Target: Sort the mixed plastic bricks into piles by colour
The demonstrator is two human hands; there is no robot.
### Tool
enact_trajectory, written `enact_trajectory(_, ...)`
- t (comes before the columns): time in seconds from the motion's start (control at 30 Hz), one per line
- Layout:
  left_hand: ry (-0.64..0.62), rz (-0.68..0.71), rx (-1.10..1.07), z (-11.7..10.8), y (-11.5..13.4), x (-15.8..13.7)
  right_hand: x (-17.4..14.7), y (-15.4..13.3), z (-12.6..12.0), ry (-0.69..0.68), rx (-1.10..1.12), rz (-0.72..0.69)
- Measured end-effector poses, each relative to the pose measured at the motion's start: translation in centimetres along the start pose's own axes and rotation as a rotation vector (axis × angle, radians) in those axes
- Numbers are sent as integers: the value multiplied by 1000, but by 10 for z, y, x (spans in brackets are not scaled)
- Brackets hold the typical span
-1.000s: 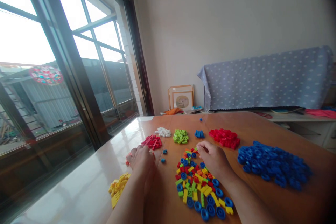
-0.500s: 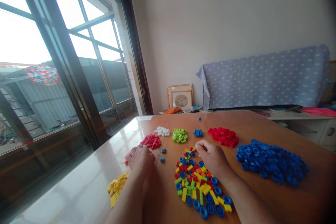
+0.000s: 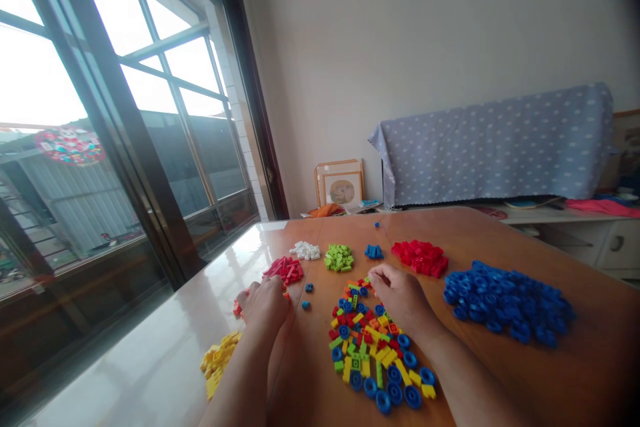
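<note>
My left hand (image 3: 264, 303) reaches over a pile of orange bricks (image 3: 237, 307), covering most of it. Its fingers point down and look slightly apart; their tips are partly hidden. At the far right end of a mixed heap of toy bricks (image 3: 371, 347) is my right hand (image 3: 400, 290), its fingers curled together. Whatever sits in that pinch is hidden from me. The mixed heap holds red, yellow, green and orange bricks and round blue pieces. Two small blue-teal bricks (image 3: 306, 305) lie between my hands.
Sorted piles surround the heap: yellow bricks (image 3: 219, 360), dark pink bricks (image 3: 284, 270), white bricks (image 3: 305, 251), lime green bricks (image 3: 339, 257), blue bricks (image 3: 373, 251), red bricks (image 3: 420, 257) and round blue pieces (image 3: 507, 300). One blue piece (image 3: 377, 225) lies near the wooden table's (image 3: 465, 227) far edge.
The view has shifted a little, so everything sits slightly further left. Both hands stay at nearly the same places over the bricks.
</note>
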State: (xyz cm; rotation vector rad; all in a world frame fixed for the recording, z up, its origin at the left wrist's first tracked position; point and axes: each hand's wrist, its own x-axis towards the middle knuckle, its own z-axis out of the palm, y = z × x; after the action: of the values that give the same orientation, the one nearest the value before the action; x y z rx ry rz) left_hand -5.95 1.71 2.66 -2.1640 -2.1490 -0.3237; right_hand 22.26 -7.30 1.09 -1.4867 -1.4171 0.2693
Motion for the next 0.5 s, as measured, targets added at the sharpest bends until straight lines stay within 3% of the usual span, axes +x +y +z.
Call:
enact_trajectory(0.33,41,-58,12,1,-6,2,1,-1,-2,13,24,1)
enact_trajectory(0.5,118,-23,-271,12,-3,10,1,-2,-3,19,17,9)
